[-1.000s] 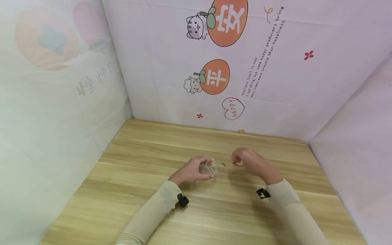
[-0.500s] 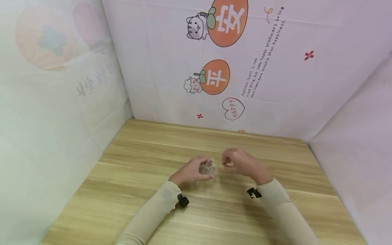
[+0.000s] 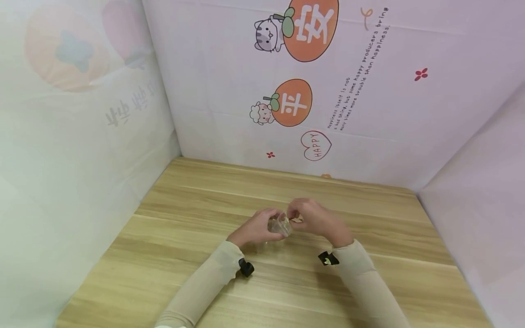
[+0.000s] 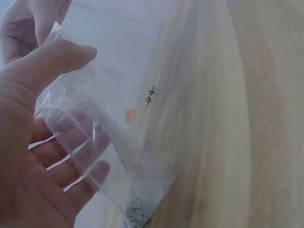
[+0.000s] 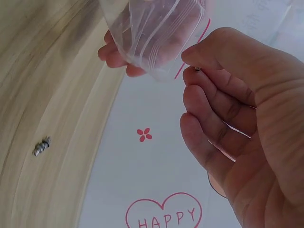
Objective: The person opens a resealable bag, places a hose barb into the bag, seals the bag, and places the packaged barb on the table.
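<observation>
My left hand (image 3: 261, 226) holds a clear zip-top plastic bag (image 4: 102, 137), its mouth parted toward my right hand. In the left wrist view, several small metal fasteners (image 4: 137, 211) lie in the bag's bottom corner. My right hand (image 3: 316, 218) is at the bag's mouth, thumb and index finger pinching a tiny metal piece (image 5: 197, 69). Only its tip shows, so its exact kind is hidden. On the table lies a small screw-like metal fastener (image 5: 42, 146), apart from both hands; the right hand hides it in the head view.
The wood-grain table (image 3: 197, 196) is bordered by white printed cloth walls (image 3: 221, 91) at the back and both sides. Black wrist cameras (image 3: 246, 268) sit at the sleeve cuffs.
My right hand has moved left, from over the table to the bag's mouth, keeping its pinch. The left hand and bag have stayed almost still.
</observation>
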Available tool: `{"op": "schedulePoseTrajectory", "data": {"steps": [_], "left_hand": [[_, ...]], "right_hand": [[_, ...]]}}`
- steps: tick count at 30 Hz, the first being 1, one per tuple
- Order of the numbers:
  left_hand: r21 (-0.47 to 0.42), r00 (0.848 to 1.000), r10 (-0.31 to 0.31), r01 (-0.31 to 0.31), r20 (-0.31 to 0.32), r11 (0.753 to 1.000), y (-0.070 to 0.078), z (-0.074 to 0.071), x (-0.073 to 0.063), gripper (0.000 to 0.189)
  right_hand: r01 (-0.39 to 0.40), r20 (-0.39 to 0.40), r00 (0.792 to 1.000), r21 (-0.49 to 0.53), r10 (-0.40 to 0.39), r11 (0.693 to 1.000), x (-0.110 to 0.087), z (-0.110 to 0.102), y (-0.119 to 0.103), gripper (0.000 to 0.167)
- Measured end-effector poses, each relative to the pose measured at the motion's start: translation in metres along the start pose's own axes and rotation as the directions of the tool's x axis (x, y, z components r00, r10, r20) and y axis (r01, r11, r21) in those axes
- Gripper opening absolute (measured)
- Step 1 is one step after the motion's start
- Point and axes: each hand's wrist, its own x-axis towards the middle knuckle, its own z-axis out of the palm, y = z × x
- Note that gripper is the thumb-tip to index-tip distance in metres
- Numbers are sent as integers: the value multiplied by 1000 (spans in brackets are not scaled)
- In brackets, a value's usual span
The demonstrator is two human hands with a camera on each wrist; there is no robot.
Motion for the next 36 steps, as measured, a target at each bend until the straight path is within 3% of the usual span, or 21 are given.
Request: {"op": "schedulePoseTrajectory", "data": {"steps": [13,21,28,36], "left_hand": [[-7,1000,3,-3,6,1000,2,0,1,62],[-2,1000,27,-27,-2,1000,2,-1,3,56],[14,1000,28,-28,-7,1000,1,-1,4,55],[32,1000,0,0,-7,999,2,0,1,57]], "right_hand": [[-31,-16,999,49,32,998,3,11,-3,13],[-23,-52,998,20,24,1000,1,1,0,14],[-72,-28,997,-62,70,995,-9,-13,14,19],[-114,8,993,-63,114,992,-21,-18,34,22]]}}
